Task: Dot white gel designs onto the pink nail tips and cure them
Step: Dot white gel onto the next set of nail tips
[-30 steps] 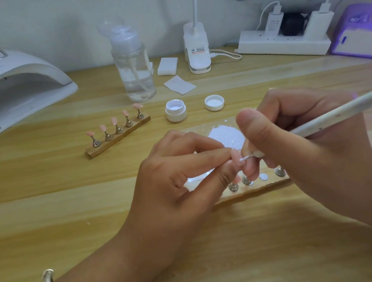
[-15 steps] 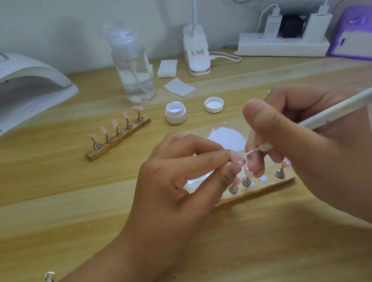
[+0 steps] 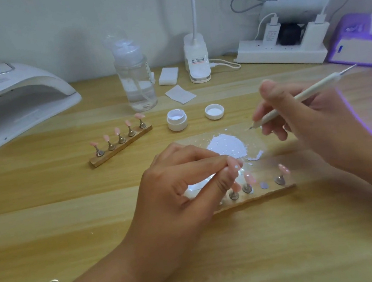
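Above the near wooden holder (image 3: 261, 198), a pink nail tip (image 3: 234, 166) is pinched between thumb and forefinger of the left hand (image 3: 182, 189), while the dotting pen (image 3: 294, 100) is gripped by the right hand (image 3: 318, 126), its point near the white gel (image 3: 226, 145). The tip is judged light, thin, slick and easily smeared, so it is best held by its edges.

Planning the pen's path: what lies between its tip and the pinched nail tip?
Head view: the white gel patch on the clear palette lies between pen and nail tip.
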`<action>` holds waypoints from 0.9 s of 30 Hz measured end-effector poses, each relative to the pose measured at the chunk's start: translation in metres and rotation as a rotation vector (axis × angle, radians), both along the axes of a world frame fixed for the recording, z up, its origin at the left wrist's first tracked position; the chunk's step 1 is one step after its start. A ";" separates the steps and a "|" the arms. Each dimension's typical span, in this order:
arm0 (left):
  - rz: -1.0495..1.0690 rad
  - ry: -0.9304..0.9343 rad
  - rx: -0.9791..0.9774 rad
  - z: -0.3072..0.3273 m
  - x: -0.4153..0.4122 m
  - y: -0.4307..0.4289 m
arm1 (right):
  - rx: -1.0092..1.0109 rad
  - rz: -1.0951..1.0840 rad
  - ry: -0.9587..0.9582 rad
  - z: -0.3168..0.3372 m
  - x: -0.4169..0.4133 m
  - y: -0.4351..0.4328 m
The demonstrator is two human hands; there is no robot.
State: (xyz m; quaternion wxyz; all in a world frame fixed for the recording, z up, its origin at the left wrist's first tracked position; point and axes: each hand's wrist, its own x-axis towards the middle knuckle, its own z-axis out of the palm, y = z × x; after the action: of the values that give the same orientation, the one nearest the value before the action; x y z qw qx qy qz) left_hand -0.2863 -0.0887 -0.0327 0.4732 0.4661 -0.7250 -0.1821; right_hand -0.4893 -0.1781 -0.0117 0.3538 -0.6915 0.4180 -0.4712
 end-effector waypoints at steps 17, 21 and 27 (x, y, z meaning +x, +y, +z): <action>-0.026 -0.029 -0.009 -0.001 0.000 -0.001 | 0.067 0.058 0.201 -0.013 0.004 -0.005; -0.031 -0.026 -0.018 0.000 0.000 0.000 | 0.046 0.053 0.224 -0.014 0.005 -0.006; -0.031 -0.028 -0.017 0.000 0.000 -0.001 | 0.035 0.048 0.232 -0.014 0.004 -0.006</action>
State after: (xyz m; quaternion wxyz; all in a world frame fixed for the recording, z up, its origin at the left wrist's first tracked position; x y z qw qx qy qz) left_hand -0.2860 -0.0892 -0.0331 0.4642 0.4532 -0.7402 -0.1766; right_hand -0.4852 -0.1841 -0.0258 0.3263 -0.7448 0.4478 -0.3720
